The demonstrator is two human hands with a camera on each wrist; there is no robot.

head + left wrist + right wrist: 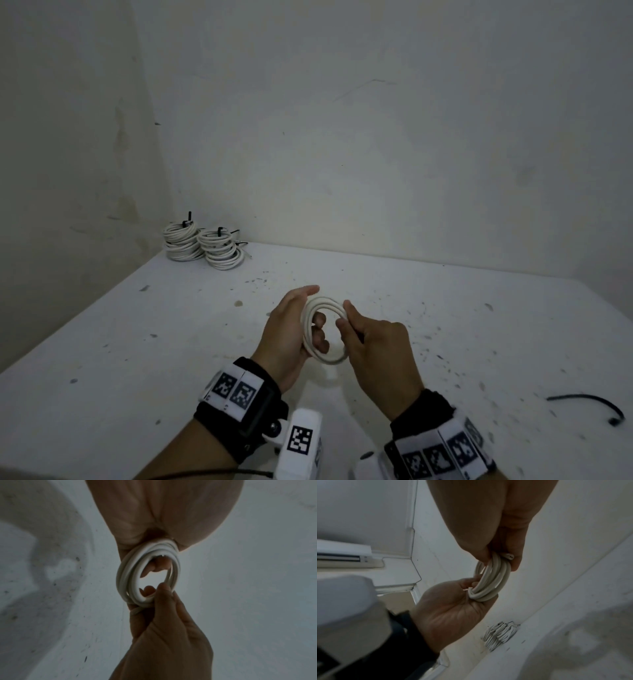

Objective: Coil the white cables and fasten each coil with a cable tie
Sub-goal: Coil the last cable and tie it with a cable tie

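While both hands pinch white coil (324, 329) upright between them, black cable tie (589, 404) lies nearer right hand (376, 346), well apart on table (137, 342).

A: Head view position?
B: Above and behind both wrists, facing forward and down across the bench (137, 342) toward the wall corner; wide coverage.
A: Wrist views?
B: Each sits close behind its palm, looking along it. Left faces down at the bench; right faces left and upward.
A: Overlap?
B: All three show the white coil (323, 330) (147, 574) (491, 580).
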